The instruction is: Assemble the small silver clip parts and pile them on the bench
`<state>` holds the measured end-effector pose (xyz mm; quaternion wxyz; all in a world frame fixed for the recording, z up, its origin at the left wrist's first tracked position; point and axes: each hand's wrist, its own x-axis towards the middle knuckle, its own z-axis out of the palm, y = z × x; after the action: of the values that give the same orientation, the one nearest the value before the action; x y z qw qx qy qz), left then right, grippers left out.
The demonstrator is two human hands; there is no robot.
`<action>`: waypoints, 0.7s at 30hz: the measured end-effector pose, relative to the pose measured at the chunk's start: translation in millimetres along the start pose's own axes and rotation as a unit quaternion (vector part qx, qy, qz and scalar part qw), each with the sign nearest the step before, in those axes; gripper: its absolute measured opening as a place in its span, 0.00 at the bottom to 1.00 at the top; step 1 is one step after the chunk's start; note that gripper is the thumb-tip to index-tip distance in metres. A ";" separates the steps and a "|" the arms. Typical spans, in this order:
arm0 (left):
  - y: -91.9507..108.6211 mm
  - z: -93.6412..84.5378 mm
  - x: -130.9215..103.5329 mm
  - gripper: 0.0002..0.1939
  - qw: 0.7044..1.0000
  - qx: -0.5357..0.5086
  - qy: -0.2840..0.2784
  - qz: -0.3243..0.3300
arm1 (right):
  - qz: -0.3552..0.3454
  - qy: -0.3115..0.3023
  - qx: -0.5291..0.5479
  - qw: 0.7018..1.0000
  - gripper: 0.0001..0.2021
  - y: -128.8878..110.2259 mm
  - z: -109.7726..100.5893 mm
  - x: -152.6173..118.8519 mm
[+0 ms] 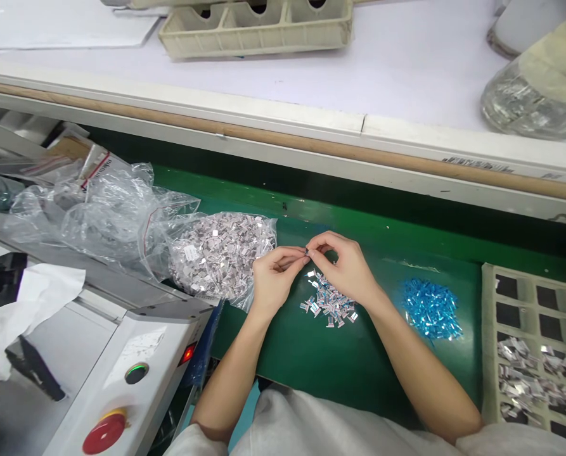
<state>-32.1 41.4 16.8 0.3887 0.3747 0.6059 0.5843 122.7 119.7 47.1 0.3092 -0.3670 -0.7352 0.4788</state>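
Both hands meet fingertip to fingertip above the green work surface (pixel 283 354). My left hand (pixel 277 272) is closed in a pinch on a tiny dark part (pixel 307 252). Thumb and forefinger of my right hand (pixel 342 263) pinch at the same part from the other side; its details are too small to make out. Just below the hands lies a loose pile of small silvery-pink pieces (pixel 333 307), some with blue on them. A clear bag (pixel 220 253) full of similar small pieces sits beside my left hand. Blue film strips (pixel 432 309) form a heap to the right.
At the right edge stands a compartment tray (pixel 488 342) holding metallic pieces. Crumpled plastic bags (pixel 116 209) lie at left, above a machine panel with a red button (pixel 104 434). A raised white shelf (pixel 283 82) crosses the back, bearing another tray (pixel 258 41) and a jar (pixel 525 101).
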 end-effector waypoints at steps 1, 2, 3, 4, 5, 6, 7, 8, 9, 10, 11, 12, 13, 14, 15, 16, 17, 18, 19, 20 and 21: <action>0.0 -0.1 -0.2 0.07 1.000 0.000 -0.001 0.000 | 0.000 -0.001 -0.001 1.000 0.06 0.3 0.0 0.1; 0.0 -0.2 -0.3 0.06 1.000 0.000 -0.002 0.000 | 0.000 -0.003 -0.002 1.000 0.06 0.8 0.2 0.2; 0.0 -0.4 -0.4 0.06 1.000 -0.001 -0.003 0.000 | 0.000 -0.003 -0.004 1.000 0.06 1.8 0.5 0.2; -0.2 -0.6 -0.4 0.06 1.000 -0.002 -0.005 0.001 | 0.001 -0.002 -0.005 1.000 0.06 3.0 0.9 0.2; -0.4 -0.8 -0.4 0.06 1.000 -0.001 -0.008 0.001 | 0.002 0.000 -0.007 1.000 0.05 4.5 1.3 0.2; -0.7 -1.0 -0.4 0.06 1.000 0.001 -0.012 0.001 | 0.004 0.004 -0.007 1.000 0.05 6.0 1.7 0.2; -1.0 -1.0 -0.4 0.07 1.000 0.004 -0.016 -0.001 | 0.006 0.006 -0.004 1.000 0.05 7.6 1.9 0.3; -1.4 -0.9 -0.6 0.09 1.000 0.005 -0.019 -0.005 | 0.006 0.005 0.000 1.000 0.07 9.0 2.0 0.4; -1.6 -0.5 -0.9 0.11 1.000 0.003 -0.020 -0.010 | 0.006 -0.001 0.004 1.000 0.08 10.1 1.7 0.6; -1.5 0.0 -1.5 0.13 1.000 -0.003 -0.021 -0.017 | 0.004 -0.012 0.007 1.000 0.10 11.0 1.0 0.8; -1.2 0.5 -2.2 0.16 0.999 -0.009 -0.021 -0.024 | 0.002 -0.025 0.007 1.000 0.11 11.6 0.0 1.0; -0.3 0.8 -3.0 0.19 0.999 -0.015 -0.020 -0.029 | -0.001 -0.039 0.003 0.999 0.11 11.9 -1.4 1.2; 1.0 0.6 -3.9 0.22 0.999 -0.017 -0.018 -0.031 | -0.003 -0.053 -0.005 0.999 0.11 11.9 -3.1 1.2; 2.7 -0.5 -4.6 0.24 0.999 -0.012 -0.016 -0.030 | -0.005 -0.065 -0.017 0.998 0.10 11.6 -5.1 1.0; 4.8 -2.8 -5.0 0.25 1.000 0.004 -0.013 -0.023 | -0.006 -0.075 -0.033 0.997 0.10 11.1 -7.3 0.4; 7.0 -6.4 -4.9 0.23 1.000 0.028 -0.007 -0.011 | -0.005 -0.083 -0.051 0.995 0.11 10.5 -9.4 -0.4; 9.1 -11.3 -4.1 0.20 0.998 0.061 0.004 0.006 | -0.005 -0.092 -0.072 0.993 0.12 9.7 -11.5 -1.5; 10.9 -17.4 -2.8 0.16 0.994 0.100 0.020 0.025 | -0.004 -0.101 -0.094 0.990 0.13 8.9 -13.3 -2.8; 12.1 -24.3 -0.7 0.11 0.988 0.145 0.041 0.044 | -0.004 -0.113 -0.115 0.987 0.13 8.0 -14.7 -4.4; 12.7 -31.5 1.7 0.08 0.977 0.192 0.063 0.062 | -0.004 -0.128 -0.133 0.983 0.14 7.2 -15.6 -6.0; 12.4 -38.5 4.5 0.07 0.965 0.240 0.078 0.076 | -0.006 -0.146 -0.149 0.978 0.13 6.6 -15.8 -7.6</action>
<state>-69.0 29.9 29.6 0.1933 0.4555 0.7264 0.4770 141.2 122.6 45.7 0.1432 -0.3311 -0.8377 0.4100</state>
